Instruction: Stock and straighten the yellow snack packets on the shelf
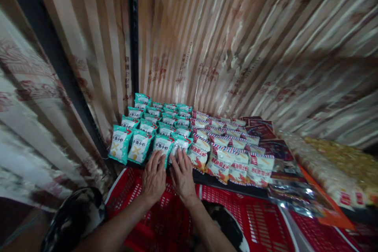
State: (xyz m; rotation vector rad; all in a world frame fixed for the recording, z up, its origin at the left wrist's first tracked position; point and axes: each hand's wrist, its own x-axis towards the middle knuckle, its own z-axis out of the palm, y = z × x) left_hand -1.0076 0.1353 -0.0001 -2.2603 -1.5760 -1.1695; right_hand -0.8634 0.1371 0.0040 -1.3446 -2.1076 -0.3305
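Rows of teal-and-white snack bags (141,145) stand upright on a dark shelf, lined up several deep. My left hand (154,179) rests its outstretched fingers against the front of one teal snack bag (163,143). Beside it, my right hand (183,177) touches the neighbouring teal bag (180,141) in the same way, fingers extended and slightly apart. Neither hand is wrapped round a bag. Immediately right of my right hand begin rows of white snack bags (223,162) with striped tops and orange-red print.
Red plastic baskets (251,214) sit below the shelf's front edge. Farther right lie dark packets (276,147), shiny silver packets (295,193) and long clear bags (321,165). A black metal post (134,31) and hanging striped sheeting (189,39) stand behind.
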